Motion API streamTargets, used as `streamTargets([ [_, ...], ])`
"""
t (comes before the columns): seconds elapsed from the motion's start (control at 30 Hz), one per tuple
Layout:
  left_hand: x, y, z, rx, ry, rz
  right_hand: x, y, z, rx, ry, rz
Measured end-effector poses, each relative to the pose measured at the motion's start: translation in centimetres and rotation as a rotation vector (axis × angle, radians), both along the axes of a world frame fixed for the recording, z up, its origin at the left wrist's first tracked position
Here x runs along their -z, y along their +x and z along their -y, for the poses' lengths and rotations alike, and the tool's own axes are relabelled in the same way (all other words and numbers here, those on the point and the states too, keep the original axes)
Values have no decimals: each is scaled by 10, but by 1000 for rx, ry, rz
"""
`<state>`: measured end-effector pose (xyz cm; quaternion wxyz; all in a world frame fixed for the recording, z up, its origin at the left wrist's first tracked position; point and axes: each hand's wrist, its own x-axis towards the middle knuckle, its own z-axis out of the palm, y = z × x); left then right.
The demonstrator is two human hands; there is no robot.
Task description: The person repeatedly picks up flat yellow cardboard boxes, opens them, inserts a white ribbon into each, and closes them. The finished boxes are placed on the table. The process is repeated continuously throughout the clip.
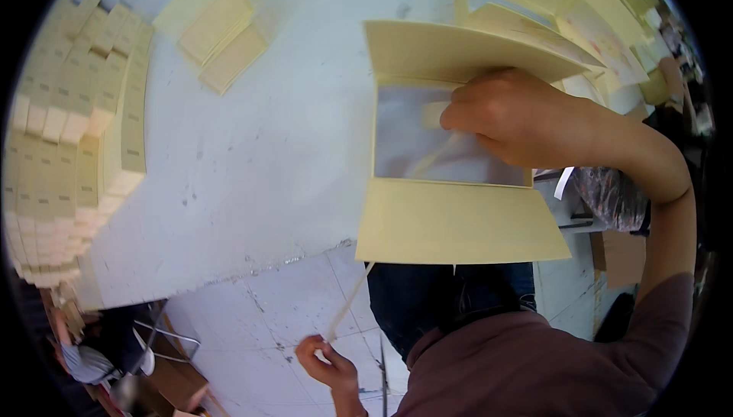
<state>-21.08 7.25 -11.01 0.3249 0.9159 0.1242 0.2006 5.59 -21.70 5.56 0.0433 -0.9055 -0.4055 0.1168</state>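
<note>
A cream cardboard box [463, 222] lies open at the table's front edge, its two wide flaps spread toward and away from me. My right hand [508, 115] reaches over its opening, fingers closed on a pale strip [434, 159] that slants down inside. A small pale tab also shows by those fingertips. Below the table edge, to the left, my left hand [328, 361] pinches the end of a thin pale ribbon [351, 301]. The ribbon runs up to the near flap's left edge. Whether both strips are one piece is hidden by the flap.
Tall stacks of small cream boxes [72, 127] line the table's left side. A flat open box [225, 35] lies at the back left. More open boxes [527, 24] stand at the back right. Another person [88, 360] is at the lower left, near cartons [172, 379].
</note>
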Motion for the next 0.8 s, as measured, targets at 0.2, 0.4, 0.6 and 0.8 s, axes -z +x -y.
streamTargets([
  [0.2,2,-10,1,238,7,-112,-31,-9,18,196,179,-47],
  [0.4,-129,140,20,434,-225,285,-52,-7,13,269,471,-517],
  [0.6,-172,258,101,1017,-325,-417,-54,-5,13,292,690,-702],
  [0.8,-136,281,95,878,-92,-324,-65,-14,94,282,676,-776],
])
